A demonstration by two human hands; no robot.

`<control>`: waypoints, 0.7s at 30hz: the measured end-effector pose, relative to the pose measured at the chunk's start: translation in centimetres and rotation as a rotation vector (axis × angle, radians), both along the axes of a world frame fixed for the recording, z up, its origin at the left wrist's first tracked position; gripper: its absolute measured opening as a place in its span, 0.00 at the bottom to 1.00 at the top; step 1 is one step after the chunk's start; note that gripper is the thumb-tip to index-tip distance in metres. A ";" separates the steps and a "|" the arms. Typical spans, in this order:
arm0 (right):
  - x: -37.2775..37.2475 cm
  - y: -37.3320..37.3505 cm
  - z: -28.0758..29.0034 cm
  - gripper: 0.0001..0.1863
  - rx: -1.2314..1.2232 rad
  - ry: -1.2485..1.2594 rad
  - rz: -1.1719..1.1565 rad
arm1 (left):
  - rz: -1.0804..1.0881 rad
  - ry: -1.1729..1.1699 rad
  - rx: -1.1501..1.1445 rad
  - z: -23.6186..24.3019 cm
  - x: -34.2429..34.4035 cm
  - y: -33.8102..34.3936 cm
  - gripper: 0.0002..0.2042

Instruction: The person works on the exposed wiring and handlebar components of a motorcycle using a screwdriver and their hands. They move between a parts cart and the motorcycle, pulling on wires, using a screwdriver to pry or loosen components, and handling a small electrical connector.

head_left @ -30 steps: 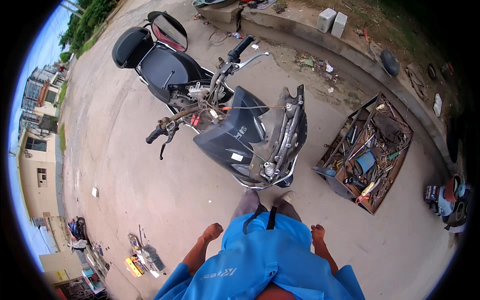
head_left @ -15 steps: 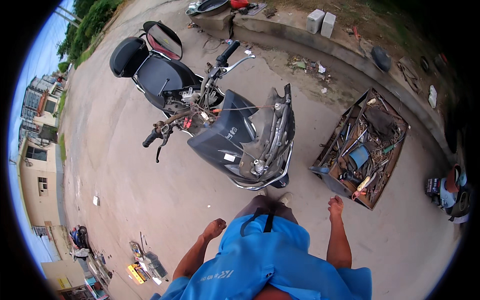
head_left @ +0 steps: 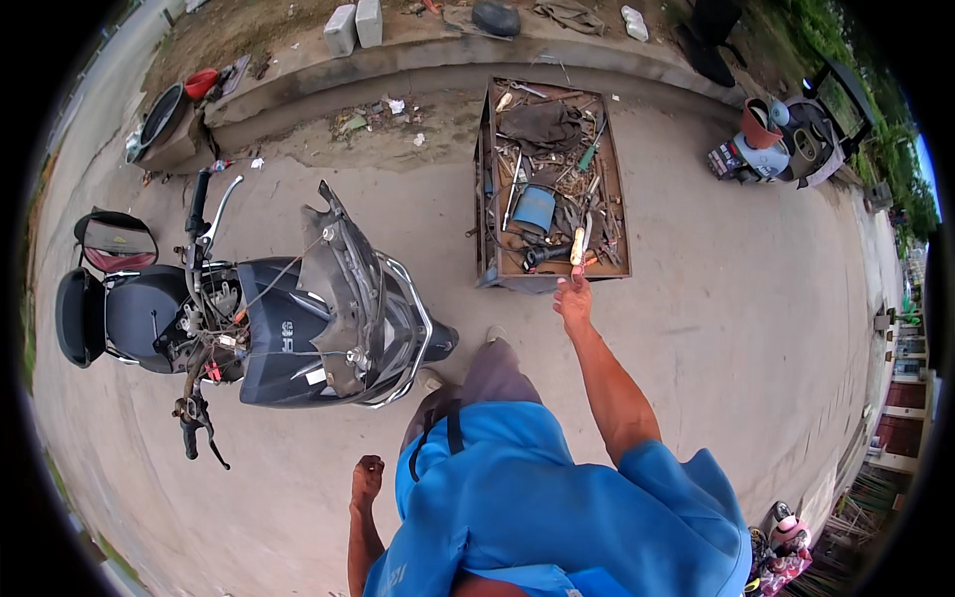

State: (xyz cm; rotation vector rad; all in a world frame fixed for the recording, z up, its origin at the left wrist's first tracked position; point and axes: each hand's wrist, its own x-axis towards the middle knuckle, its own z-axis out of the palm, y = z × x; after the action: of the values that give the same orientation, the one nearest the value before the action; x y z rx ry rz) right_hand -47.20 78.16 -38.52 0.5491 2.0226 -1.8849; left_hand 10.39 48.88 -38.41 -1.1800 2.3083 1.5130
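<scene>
My right hand (head_left: 572, 301) reaches out to the near edge of a rusty metal tool box (head_left: 483, 214), its fingers partly spread, with nothing visible in them. Just past the fingertips, inside that edge, lies a tool with a pale yellow handle (head_left: 578, 246). The box also holds a blue can (head_left: 535, 207), a dark cloth (head_left: 542, 126), a green-handled screwdriver (head_left: 589, 154) and many loose tools and metal bits. Low at my left side hangs my left hand (head_left: 367, 478), fingers curled in, away from any object.
A dark scooter (head_left: 288, 328) with its front stripped and wires exposed stands on the left. Behind the box runs a concrete curb (head_left: 418, 75) bearing white blocks (head_left: 354, 27) and a red bowl (head_left: 200, 83). A second scooter (head_left: 771, 149) stands at the far right.
I have turned right, so the scooter has shifted left and the tool box is now ahead of me. My right arm has stretched forward to the box's edge; the left hand stays low.
</scene>
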 end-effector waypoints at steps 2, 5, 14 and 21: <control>-2.7 -0.9 0.6 0.30 -0.030 -0.153 -0.217 | 0.028 -0.017 -0.102 0.6 0.0 0.5 0.12; -7.0 0.6 -1.5 0.25 -0.186 -0.411 -0.407 | 0.151 -0.092 -0.087 4.8 -2.7 3.0 0.13; -10.0 4.1 -6.7 0.14 -0.284 -0.636 -0.325 | 0.171 -0.263 -0.027 3.7 -8.9 12.7 0.10; -13.0 3.7 -5.4 0.19 -0.210 -0.786 -0.348 | 0.115 -0.238 -0.055 6.3 -20.5 14.3 0.10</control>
State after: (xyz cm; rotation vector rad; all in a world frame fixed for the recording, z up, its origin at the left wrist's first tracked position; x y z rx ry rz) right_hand -60.19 81.85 -43.88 1.3849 1.2582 -1.6332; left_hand -10.07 63.18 -32.12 -1.4435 2.1705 1.2701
